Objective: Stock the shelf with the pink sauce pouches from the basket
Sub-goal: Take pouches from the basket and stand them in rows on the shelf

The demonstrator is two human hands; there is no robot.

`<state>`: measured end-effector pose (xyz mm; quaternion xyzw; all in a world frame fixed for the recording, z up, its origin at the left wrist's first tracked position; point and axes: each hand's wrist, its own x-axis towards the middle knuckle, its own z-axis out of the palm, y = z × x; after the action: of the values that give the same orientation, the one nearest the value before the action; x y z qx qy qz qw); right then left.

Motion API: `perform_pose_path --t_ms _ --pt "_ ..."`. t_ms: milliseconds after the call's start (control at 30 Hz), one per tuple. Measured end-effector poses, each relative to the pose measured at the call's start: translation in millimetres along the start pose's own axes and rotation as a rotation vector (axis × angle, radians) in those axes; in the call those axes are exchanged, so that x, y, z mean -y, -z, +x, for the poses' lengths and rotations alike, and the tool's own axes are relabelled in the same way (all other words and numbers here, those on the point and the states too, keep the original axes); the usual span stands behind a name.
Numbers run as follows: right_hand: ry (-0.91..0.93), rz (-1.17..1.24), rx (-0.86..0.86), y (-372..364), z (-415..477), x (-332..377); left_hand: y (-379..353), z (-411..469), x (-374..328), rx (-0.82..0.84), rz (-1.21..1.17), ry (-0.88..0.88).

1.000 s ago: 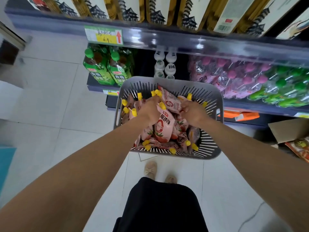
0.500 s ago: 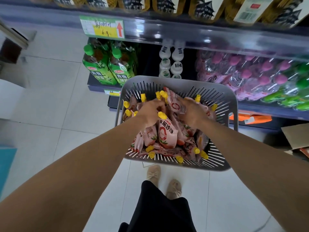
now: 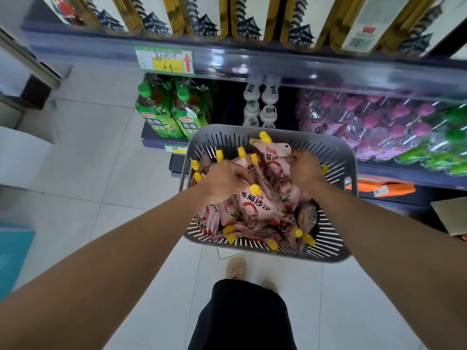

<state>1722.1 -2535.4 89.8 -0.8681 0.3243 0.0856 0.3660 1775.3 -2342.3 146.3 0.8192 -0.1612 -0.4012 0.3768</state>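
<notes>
the shelf (image 3: 278, 69) fills the wall ahead, its upper tier lined with tall white-and-gold boxes (image 3: 202, 18), the tier below packed with drinks. the grey slotted basket (image 3: 227, 129) sits just in front of it; i can't see what it rests on. the pink sauce pouches (image 3: 252, 210) are all in there, heaped every which way.

both hands are down in the heap. the left hand (image 3: 225, 180) has its fingers curled round a clutch of pouches near the middle. the right hand (image 3: 304, 170) pinches the edge of one raised pouch (image 3: 275, 152) at the far side, whose yellow cap (image 3: 264, 137) pokes up near the rim.

i'd say the step is gathering a handful to lift out. to do it well, i'd take them by the necks under the caps, all facing one way. then pull straight up, so the soft bodies don't snag on the others or on the slots. squeezing the belly of a spout pack looks risky. i see no pouch on the shelf, so it seems early going.

as for writing, the boxes show a dark pagoda drawing, with text too small to read. the green bottles (image 3: 161, 114) read 青梅, with a red oval logo i can't make out. the price tag (image 3: 165, 59) carries handwritten figures, something like 6 9, and a red up arrow. the pouches say 番茄沙司.
</notes>
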Motion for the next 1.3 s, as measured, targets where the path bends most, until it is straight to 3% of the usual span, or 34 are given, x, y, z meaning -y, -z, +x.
perform_pose_path --t_ms 233,400,533,967,1300 --pt "-0.132 0.441 -0.108 49.4 -47.2 10.5 27.3 -31.0 -42.7 -0.062 -0.336 0.033" --pt "-0.152 0.807 -0.09 100.2 -92.8 42.4 50.2 -66.5 -78.7 -0.091 -0.492 0.017" --pt "-0.069 0.862 -0.073 145.7 -126.8 75.8 68.3 -104.0 -122.2 -0.084 -0.529 -0.088" --pt "0.354 0.972 -0.198 297.2 -214.7 190.2 129.3 -227.4 -263.2 -0.287 -0.572 -0.424" --pt "0.521 0.987 -0.339 368.0 -233.6 244.6 172.8 -251.6 -336.3 -0.391 -0.61 -0.615"
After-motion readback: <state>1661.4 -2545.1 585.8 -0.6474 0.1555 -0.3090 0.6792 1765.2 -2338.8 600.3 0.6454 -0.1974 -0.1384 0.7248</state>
